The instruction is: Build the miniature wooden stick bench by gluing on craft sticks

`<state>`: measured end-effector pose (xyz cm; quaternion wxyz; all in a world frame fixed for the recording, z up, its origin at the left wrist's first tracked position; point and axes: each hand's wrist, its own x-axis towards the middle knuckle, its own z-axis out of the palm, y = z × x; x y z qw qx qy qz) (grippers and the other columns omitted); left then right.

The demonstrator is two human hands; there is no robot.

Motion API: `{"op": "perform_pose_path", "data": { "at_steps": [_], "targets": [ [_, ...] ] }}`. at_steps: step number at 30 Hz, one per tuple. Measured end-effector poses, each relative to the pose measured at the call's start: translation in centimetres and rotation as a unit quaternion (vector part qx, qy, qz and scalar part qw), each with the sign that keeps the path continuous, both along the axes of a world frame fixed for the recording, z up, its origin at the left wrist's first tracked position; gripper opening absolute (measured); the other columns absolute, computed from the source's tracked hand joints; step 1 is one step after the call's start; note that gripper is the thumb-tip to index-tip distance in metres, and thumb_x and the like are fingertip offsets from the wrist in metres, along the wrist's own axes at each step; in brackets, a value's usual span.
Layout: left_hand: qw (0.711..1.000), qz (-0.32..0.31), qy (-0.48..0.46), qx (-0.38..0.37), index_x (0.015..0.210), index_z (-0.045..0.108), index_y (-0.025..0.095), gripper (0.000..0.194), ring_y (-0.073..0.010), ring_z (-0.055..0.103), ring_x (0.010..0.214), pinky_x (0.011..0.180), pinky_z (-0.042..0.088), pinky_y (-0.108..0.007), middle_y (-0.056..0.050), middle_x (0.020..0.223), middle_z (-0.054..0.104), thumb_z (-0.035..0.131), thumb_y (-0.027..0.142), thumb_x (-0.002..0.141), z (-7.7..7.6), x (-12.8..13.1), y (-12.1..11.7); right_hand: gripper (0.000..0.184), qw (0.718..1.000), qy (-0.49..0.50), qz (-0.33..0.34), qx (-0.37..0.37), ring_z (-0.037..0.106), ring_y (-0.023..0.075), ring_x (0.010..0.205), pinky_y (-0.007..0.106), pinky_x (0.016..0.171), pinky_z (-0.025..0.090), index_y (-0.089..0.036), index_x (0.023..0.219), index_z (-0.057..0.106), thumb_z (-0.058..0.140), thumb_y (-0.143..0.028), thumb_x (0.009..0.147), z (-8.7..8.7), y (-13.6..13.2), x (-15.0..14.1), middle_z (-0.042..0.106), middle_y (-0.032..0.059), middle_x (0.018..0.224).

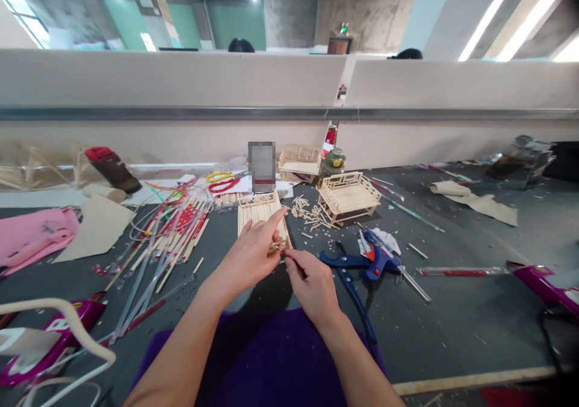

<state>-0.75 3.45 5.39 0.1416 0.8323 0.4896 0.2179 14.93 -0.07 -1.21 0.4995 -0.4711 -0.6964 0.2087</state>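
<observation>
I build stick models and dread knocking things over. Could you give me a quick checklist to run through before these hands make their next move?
1. Small stick piece in hand: ok, at the left hand's fingers.
2. Right hand's grip on that piece: cannot tell, its fingers hide the contact.
3. Stick bench out of the hands' way: ok, it stands beyond the right hand, apart from it.
4. Work surface free of offcuts: not ok, short stick bits lie scattered beside the slatted panel.
5. Glue gun hot: cannot tell.
</observation>
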Motion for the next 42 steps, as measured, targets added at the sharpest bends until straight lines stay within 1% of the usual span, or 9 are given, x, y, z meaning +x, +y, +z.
{"op": "perform_pose_path", "data": {
  "at_steps": [7, 16, 18, 20, 23, 26, 32, 38, 42],
  "targets": [
    [1.0, 0.0, 0.009, 0.019, 0.151, 0.023, 0.023, 0.073, -0.0215, 0.059, 0.101, 0.108, 0.034, -0.049, -0.004, 0.104, 0.066, 0.052, 0.01, 0.085, -0.02, 0.1, -0.16, 0.026, 1.0, -0.011, 0.004, -0.004, 0.069, 0.0177, 0.078, 0.025, 0.074, 0.053, -0.018, 0.108, 0.072, 0.05, -0.017, 0.093, -0.07, -0.03, -0.01, 0.073, 0.0068, 0.088],
    [1.0, 0.002, -0.008, 0.026, 0.15, 0.025, 0.023, 0.072, -0.0219, 0.057, 0.102, 0.107, 0.036, -0.05, -0.005, 0.106, 0.065, 0.053, 0.01, 0.085, -0.26, 0.07, -0.18, 0.026, 1.0, 0.012, 0.012, -0.006, 0.068, 0.0175, 0.076, 0.026, 0.073, 0.052, -0.017, 0.107, 0.072, 0.05, -0.018, 0.093, -0.03, -0.07, -0.03, 0.072, 0.0069, 0.085],
    [1.0, 0.002, -0.017, 0.023, 0.15, 0.025, 0.024, 0.073, -0.0216, 0.057, 0.103, 0.107, 0.036, -0.049, -0.004, 0.104, 0.065, 0.053, 0.009, 0.084, -0.27, 0.01, -0.21, 0.025, 0.999, 0.049, 0.012, -0.017, 0.068, 0.0168, 0.075, 0.026, 0.071, 0.052, -0.018, 0.105, 0.073, 0.051, -0.02, 0.093, 0.02, -0.05, 0.12, 0.073, 0.0064, 0.085],
    [1.0, 0.002, -0.023, 0.013, 0.151, 0.024, 0.025, 0.076, -0.021, 0.058, 0.102, 0.107, 0.036, -0.047, -0.003, 0.101, 0.064, 0.053, 0.007, 0.083, -0.25, -0.06, -0.19, 0.023, 0.992, 0.114, -0.002, -0.044, 0.066, 0.0154, 0.069, 0.024, 0.064, 0.051, -0.018, 0.102, 0.073, 0.053, -0.023, 0.093, 0.12, 0.0, 0.37, 0.072, 0.0046, 0.081],
    [1.0, 0.002, -0.027, 0.002, 0.151, 0.024, 0.025, 0.08, -0.0202, 0.059, 0.1, 0.105, 0.037, -0.045, -0.002, 0.098, 0.064, 0.054, 0.006, 0.08, -0.22, -0.16, -0.11, 0.02, 0.973, 0.206, -0.041, -0.09, 0.059, 0.0124, 0.055, 0.021, 0.05, 0.045, -0.018, 0.097, 0.073, 0.057, -0.029, 0.091, 0.39, 0.11, 0.77, 0.067, 0.0008, 0.067],
    [1.0, 0.005, -0.026, 0.0, 0.151, 0.024, 0.025, 0.079, -0.02, 0.059, 0.098, 0.103, 0.038, -0.043, -0.002, 0.098, 0.064, 0.054, 0.008, 0.08, -0.21, -0.24, -0.02, 0.021, 0.963, 0.242, -0.052, -0.111, 0.054, 0.0104, 0.048, 0.02, 0.045, 0.039, -0.016, 0.095, 0.072, 0.058, -0.032, 0.09, 0.64, 0.17, 0.9, 0.064, -0.0007, 0.062],
    [1.0, 0.013, -0.014, 0.008, 0.151, 0.024, 0.025, 0.078, -0.0212, 0.058, 0.101, 0.103, 0.038, -0.043, -0.002, 0.101, 0.064, 0.055, 0.009, 0.082, -0.21, -0.27, 0.04, 0.021, 0.968, 0.226, -0.039, -0.1, 0.063, 0.0131, 0.059, 0.021, 0.056, 0.048, -0.017, 0.094, 0.073, 0.057, -0.03, 0.09, 0.72, 0.07, 0.64, 0.068, 0.0008, 0.066],
    [1.0, 0.007, -0.025, 0.009, 0.151, 0.024, 0.026, 0.075, -0.0206, 0.058, 0.101, 0.099, 0.04, -0.04, -0.003, 0.101, 0.063, 0.056, 0.013, 0.085, -0.38, -0.48, 0.22, 0.022, 0.975, 0.197, -0.023, -0.101, 0.063, 0.0137, 0.058, 0.021, 0.055, 0.05, -0.018, 0.094, 0.073, 0.055, -0.029, 0.09, 0.49, 0.11, 0.5, 0.068, 0.0012, 0.067],
    [1.0, 0.007, -0.026, 0.011, 0.151, 0.023, 0.028, 0.074, -0.0206, 0.057, 0.102, 0.097, 0.041, -0.038, -0.002, 0.101, 0.063, 0.057, 0.015, 0.087, -0.41, -0.74, 0.23, 0.022, 0.987, 0.134, 0.004, -0.093, 0.064, 0.014, 0.059, 0.022, 0.057, 0.05, -0.019, 0.097, 0.075, 0.054, -0.025, 0.09, 0.12, 0.15, 0.25, 0.072, 0.0024, 0.073]
  ]
}}
